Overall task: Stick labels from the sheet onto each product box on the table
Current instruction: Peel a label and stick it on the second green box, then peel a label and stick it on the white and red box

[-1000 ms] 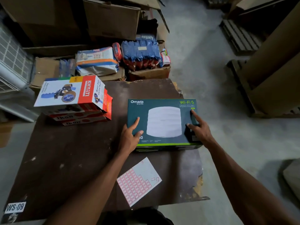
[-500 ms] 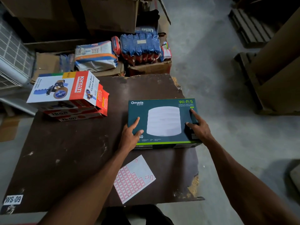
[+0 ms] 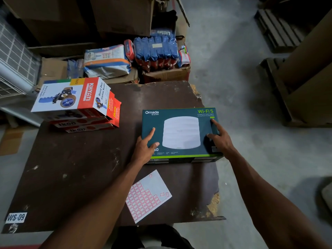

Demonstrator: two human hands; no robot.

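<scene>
A dark teal Omada Wi-Fi box (image 3: 181,123) lies flat on the brown table (image 3: 77,168), near its right edge. My left hand (image 3: 144,148) grips the box's near left corner, thumb and fingers on top. My right hand (image 3: 220,139) holds the right side, fingers spread on the lid. A white label sheet (image 3: 148,195) with several red-bordered stickers lies on the table in front of the box, between my forearms. At the far left stands a stack of product boxes: a white and red Khyati carton sealer box (image 3: 71,96) on top of red Ikon boxes (image 3: 84,125).
Beyond the table's far edge are cardboard cartons (image 3: 122,15), a diaper pack (image 3: 106,60) and blue wrapped packs (image 3: 156,49). Grey concrete floor (image 3: 233,69) runs along the right, with wooden pallets (image 3: 280,33) further right. A WS-09 tag (image 3: 15,217) marks the table's near left corner.
Both hands keep their hold on the Omada box, which stays where it was on the table. The view has tipped slightly down and closer.
</scene>
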